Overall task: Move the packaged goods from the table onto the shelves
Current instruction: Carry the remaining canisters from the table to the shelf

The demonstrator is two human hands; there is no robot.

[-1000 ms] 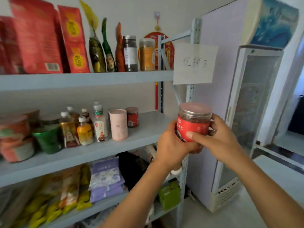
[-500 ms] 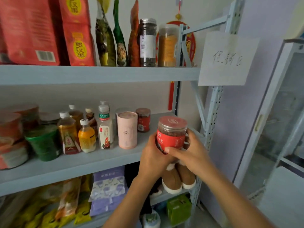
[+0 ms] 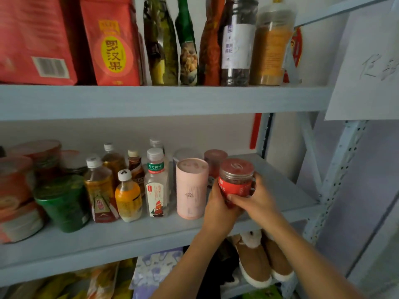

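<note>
Both forearms reach up from the lower edge and meet at a jar [image 3: 235, 182], a clear plastic one with a red label and a reddish lid. The left hand [image 3: 217, 210] wraps the jar's left side with its back to the camera, so its fingers are mostly hidden behind the jar. The right hand [image 3: 258, 201] cups the right side and the lower front, with one finger lying across the label's bottom edge and touching the left hand. Together the two hands grip the jar, which stands upright. It sits over the right part of the middle shelf [image 3: 285, 190], just beside a pink tube [image 3: 191, 188] and in front of a small red jar [image 3: 215, 161]. The hands cover the jar's base, so whether it rests on the board cannot be told. Left of the tube stands a row of drink bottles [image 3: 156, 186]. A pair of brown slippers [image 3: 258, 261] lies on the shelf below, under the wrists.
</note>
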